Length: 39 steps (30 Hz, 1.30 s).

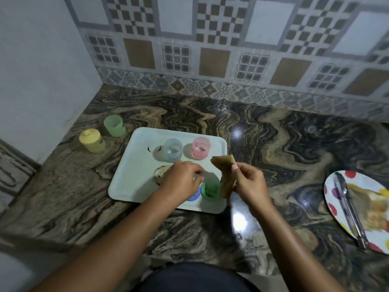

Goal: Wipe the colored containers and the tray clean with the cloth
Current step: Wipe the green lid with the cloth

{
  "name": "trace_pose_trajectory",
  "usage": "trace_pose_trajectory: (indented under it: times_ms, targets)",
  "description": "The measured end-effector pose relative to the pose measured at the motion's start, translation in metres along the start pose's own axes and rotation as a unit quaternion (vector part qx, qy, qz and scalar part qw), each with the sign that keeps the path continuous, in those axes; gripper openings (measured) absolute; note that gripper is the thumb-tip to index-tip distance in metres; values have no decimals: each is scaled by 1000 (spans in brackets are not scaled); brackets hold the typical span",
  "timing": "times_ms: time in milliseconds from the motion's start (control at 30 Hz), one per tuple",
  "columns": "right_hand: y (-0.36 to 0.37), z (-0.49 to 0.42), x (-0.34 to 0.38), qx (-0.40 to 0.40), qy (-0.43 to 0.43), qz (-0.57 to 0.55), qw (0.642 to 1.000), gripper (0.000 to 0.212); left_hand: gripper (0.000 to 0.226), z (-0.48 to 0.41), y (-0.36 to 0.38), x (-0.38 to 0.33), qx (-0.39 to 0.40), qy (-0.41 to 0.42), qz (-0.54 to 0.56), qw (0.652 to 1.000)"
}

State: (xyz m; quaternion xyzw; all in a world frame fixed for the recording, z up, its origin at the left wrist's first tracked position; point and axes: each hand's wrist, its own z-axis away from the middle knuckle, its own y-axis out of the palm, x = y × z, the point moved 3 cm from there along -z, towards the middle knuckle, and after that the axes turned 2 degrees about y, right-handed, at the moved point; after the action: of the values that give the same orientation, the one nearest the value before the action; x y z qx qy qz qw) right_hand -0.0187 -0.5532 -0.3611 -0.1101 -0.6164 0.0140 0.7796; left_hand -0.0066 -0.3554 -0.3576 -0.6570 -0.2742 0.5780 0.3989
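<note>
A crumpled brown cloth (224, 170) is pinched between the thumb and fingers of the right hand (249, 183), which is held just beside the right edge of a pale rectangular plastic tray (130, 169). The left hand (181, 180) is lowered over the near half of that tray with its fingers curled downward; whether anything is gripped beneath them cannot be told. The hands are apart, and between them a translucent green container (210, 189) is seen on the tray. A deep blue container (193, 197) is partly hidden under the left wrist. Beyond the left hand, a light blue translucent container (172, 149) and a pink translucent container (201, 147) stand side by side on the tray. Far left of the left hand, off the tray, a yellow lidded container (91, 141) and a pale green container (114, 125) are set on the marbled stone countertop (273, 144). Well right of the right hand, metal tongs (348, 207) lie on a spotted plate (372, 234).
</note>
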Motion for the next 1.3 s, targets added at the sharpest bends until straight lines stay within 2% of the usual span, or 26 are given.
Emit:
trace_pose_trajectory:
  times_ms: [133,333,633,733,833,933,1000,1100,1167,1300]
  targets:
    - [-5,6,-19,0,10,26,1000,27,31,3,35,-10,60,35,-75,995]
    - [-17,1,-37,-1,9,18,1000,25,27,-4,54,-16,90,33,-134,986]
    - [-17,-3,-48,6,28,11,1000,24,28,-7,61,-21,80,44,-144,985]
    - [-17,-3,-49,4,29,18,999,23,22,-8,64,-19,88,41,-165,981]
    - [-21,-1,-44,-8,7,2,1000,26,19,-10,59,-15,62,23,-102,993]
    - [-18,3,-30,3,-39,-22,999,29,9,-13,36,-17,-14,-41,76,996]
    - [-8,6,-17,27,-59,-29,997,27,9,-13,16,-22,-35,-122,191,973]
    - [7,12,7,75,-66,-60,993,33,10,-5,-5,-31,-24,-205,357,911]
    - [13,15,23,88,-68,-90,990,41,15,1,-15,-30,-12,-244,449,860]
    - [22,14,43,104,-36,-152,982,27,23,12,-29,-15,-13,-309,599,739]
